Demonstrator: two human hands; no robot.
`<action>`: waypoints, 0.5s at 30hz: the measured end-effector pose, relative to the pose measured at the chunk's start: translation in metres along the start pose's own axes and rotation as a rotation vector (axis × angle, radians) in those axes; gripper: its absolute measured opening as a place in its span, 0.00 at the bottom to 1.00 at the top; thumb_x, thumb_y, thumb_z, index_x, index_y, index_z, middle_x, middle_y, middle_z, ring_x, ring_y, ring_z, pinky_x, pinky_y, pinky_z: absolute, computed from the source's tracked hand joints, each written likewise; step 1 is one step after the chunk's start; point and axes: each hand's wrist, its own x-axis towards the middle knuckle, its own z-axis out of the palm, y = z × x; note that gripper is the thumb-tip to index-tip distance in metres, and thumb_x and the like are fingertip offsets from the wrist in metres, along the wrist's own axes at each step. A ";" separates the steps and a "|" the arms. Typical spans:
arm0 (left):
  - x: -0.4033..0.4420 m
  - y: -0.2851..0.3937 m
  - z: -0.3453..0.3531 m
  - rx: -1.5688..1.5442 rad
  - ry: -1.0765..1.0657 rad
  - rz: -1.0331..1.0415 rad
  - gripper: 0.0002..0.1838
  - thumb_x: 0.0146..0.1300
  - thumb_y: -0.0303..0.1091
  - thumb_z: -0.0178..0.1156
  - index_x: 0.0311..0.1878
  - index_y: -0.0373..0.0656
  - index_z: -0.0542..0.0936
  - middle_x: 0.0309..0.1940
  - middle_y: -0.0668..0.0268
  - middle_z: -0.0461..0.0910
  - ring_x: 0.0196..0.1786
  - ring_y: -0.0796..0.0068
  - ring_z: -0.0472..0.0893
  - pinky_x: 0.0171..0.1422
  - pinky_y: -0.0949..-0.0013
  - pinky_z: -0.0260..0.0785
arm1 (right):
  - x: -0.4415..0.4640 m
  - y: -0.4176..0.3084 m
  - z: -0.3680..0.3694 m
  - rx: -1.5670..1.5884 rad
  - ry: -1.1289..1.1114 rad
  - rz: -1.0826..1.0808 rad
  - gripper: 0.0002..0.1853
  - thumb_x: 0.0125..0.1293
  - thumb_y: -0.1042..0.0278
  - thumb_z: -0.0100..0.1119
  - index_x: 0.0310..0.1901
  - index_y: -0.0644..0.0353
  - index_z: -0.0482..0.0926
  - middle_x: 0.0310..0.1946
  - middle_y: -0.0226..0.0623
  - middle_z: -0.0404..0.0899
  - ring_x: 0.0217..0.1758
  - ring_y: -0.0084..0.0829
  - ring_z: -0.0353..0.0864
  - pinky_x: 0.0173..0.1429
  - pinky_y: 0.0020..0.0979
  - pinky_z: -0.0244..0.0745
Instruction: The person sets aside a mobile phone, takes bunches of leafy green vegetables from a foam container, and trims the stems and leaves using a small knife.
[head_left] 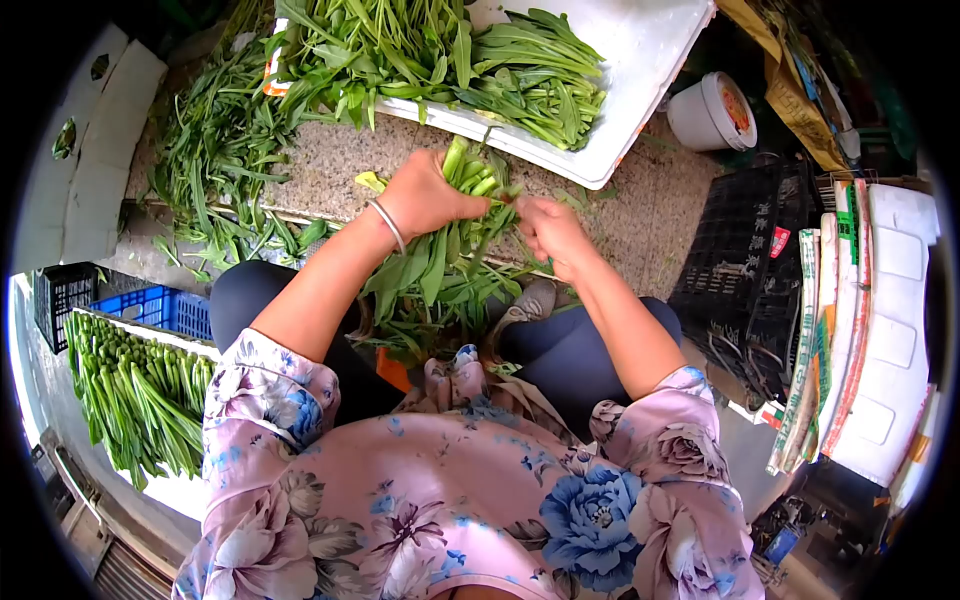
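Note:
My left hand, with a bangle at the wrist, is wrapped round a bunch of leafy greens. The thick, pale cut stems point up and away, and long leaves hang below the hand. Close beside the stems, my right hand has its fingers closed in a pinch. What lies in those fingers is blurred and too small to name. Under both hands, loose leaves are heaped between my knees. Just beyond is a white foam box holding more long-leaved greens.
Loose greens lie heaped on the stone ledge at left. A box of stemmed vegetables and a blue crate stand lower left. At right are a white bucket, a black crate and stacked foam boxes.

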 end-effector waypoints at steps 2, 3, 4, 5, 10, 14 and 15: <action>0.001 0.000 -0.005 -0.054 0.027 0.022 0.16 0.43 0.25 0.69 0.38 0.35 0.78 0.31 0.67 0.80 0.32 0.80 0.77 0.39 0.74 0.72 | -0.002 -0.022 -0.006 -0.300 -0.073 0.135 0.22 0.61 0.47 0.56 0.37 0.63 0.76 0.18 0.27 0.67 0.18 0.16 0.62 0.18 0.20 0.55; 0.000 -0.002 -0.006 -0.109 0.051 0.032 0.17 0.43 0.25 0.69 0.39 0.35 0.77 0.32 0.67 0.79 0.33 0.80 0.77 0.41 0.73 0.72 | -0.006 -0.034 -0.006 -0.596 -0.146 0.282 0.26 0.59 0.44 0.57 0.39 0.65 0.77 0.20 0.30 0.70 0.20 0.18 0.66 0.20 0.21 0.61; -0.001 0.001 -0.007 -0.190 0.020 0.033 0.18 0.44 0.25 0.68 0.40 0.36 0.76 0.34 0.68 0.79 0.34 0.80 0.77 0.42 0.73 0.71 | -0.001 -0.042 -0.010 -0.736 -0.049 0.069 0.34 0.53 0.39 0.61 0.45 0.69 0.76 0.27 0.40 0.77 0.27 0.24 0.75 0.32 0.28 0.72; -0.001 0.003 -0.008 -0.193 0.026 0.031 0.18 0.44 0.25 0.68 0.40 0.36 0.76 0.34 0.68 0.79 0.34 0.80 0.77 0.42 0.73 0.71 | 0.026 -0.035 -0.028 -0.907 0.122 -0.315 0.31 0.55 0.48 0.62 0.52 0.67 0.73 0.33 0.43 0.79 0.28 0.29 0.78 0.33 0.28 0.74; -0.001 0.011 -0.006 -0.166 0.052 0.035 0.18 0.42 0.29 0.69 0.38 0.36 0.78 0.31 0.67 0.79 0.32 0.80 0.77 0.41 0.74 0.71 | 0.108 -0.069 -0.057 -1.342 0.599 -0.557 0.13 0.57 0.65 0.58 0.43 0.57 0.79 0.38 0.45 0.76 0.40 0.44 0.77 0.43 0.39 0.73; 0.001 0.010 -0.011 -0.085 0.062 0.043 0.18 0.41 0.30 0.70 0.37 0.35 0.78 0.29 0.67 0.80 0.31 0.81 0.76 0.40 0.74 0.71 | 0.135 -0.060 -0.061 -1.454 0.654 -0.452 0.12 0.58 0.67 0.57 0.45 0.52 0.79 0.38 0.43 0.74 0.40 0.44 0.77 0.44 0.41 0.73; 0.000 0.010 -0.012 -0.032 0.043 0.037 0.17 0.43 0.29 0.69 0.38 0.35 0.78 0.30 0.69 0.79 0.32 0.82 0.76 0.40 0.75 0.71 | 0.134 -0.060 -0.060 -1.456 0.649 -0.454 0.12 0.58 0.67 0.57 0.45 0.52 0.79 0.38 0.43 0.74 0.40 0.44 0.77 0.44 0.41 0.73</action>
